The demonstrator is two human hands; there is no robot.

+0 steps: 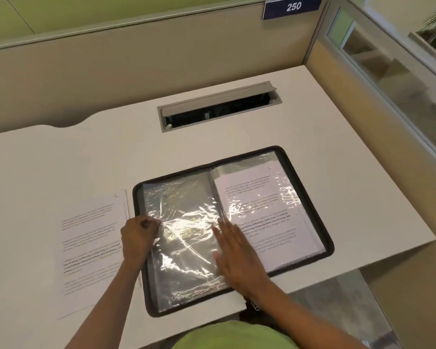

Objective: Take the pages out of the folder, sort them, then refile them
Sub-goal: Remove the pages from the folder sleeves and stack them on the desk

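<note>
A black zip folder (310, 187) lies open on the white desk. Its left side shows an empty, crinkled clear plastic sleeve (184, 210). On the right side a sleeve holds a printed page (264, 205). A stack of loose printed pages (91, 245) lies on the desk just left of the folder. My left hand (139, 235) pinches the left edge of the empty sleeve with curled fingers. Flat on the folder near its spine rests my right hand (237, 255), fingers straight, over the lower middle of the sleeves.
The desk (337, 137) has an open cable tray slot (219, 108) behind the folder. Beige partition walls (136, 61) close the back and right. The desk's front edge steps back at the right, just past the folder's lower right corner.
</note>
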